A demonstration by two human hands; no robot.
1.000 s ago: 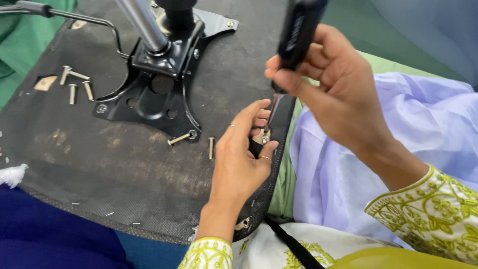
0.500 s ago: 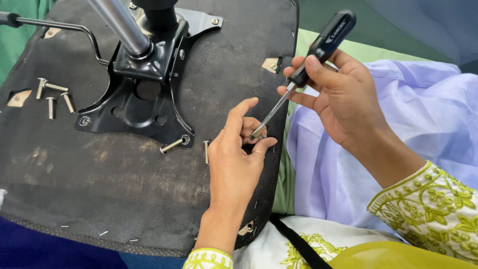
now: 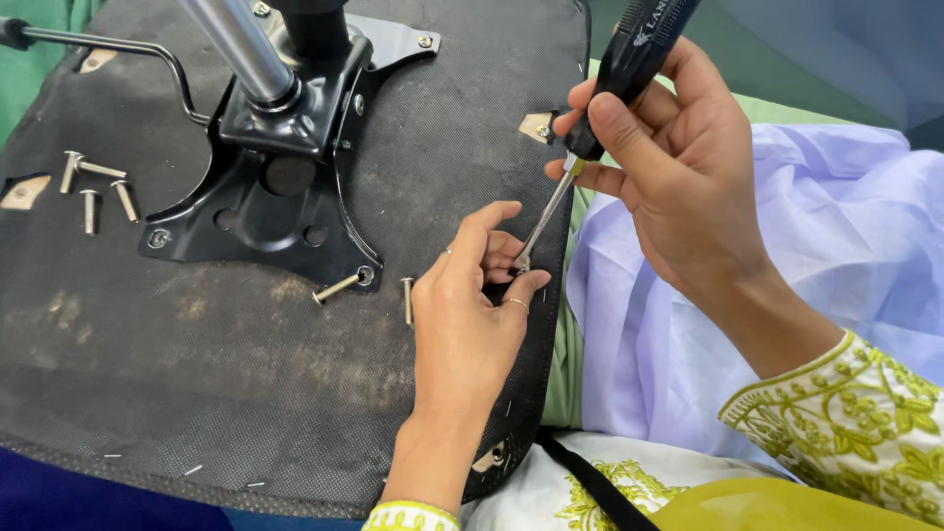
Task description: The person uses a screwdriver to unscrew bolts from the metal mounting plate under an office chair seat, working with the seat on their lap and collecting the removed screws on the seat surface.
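Here the right hand (image 3: 678, 167) has its grip closed around the black handle of a screwdriver (image 3: 629, 69), which leans down to the left. The thin metal shaft ends at the right edge of an upturned chair seat (image 3: 197, 344), a flat black underside covered in rough fabric. The tip meets the fingers of the left hand (image 3: 467, 324) there. The left hand lies on the seat with thumb and first fingers pinched together around something small at the tip; it is too hidden to tell what it is. A ring sits on one finger.

Near the left hand, two loose bolts (image 3: 407, 300) lie on the fabric, one just beside the corner of the black metal plate (image 3: 265, 206) that carries the shiny column (image 3: 236, 49). Four more bolts (image 3: 93, 187) lie well apart, at the left side of the seat. A thin lever (image 3: 128, 49) runs out from the plate to the left. The pale purple cloth (image 3: 836, 226) lies under the right arm
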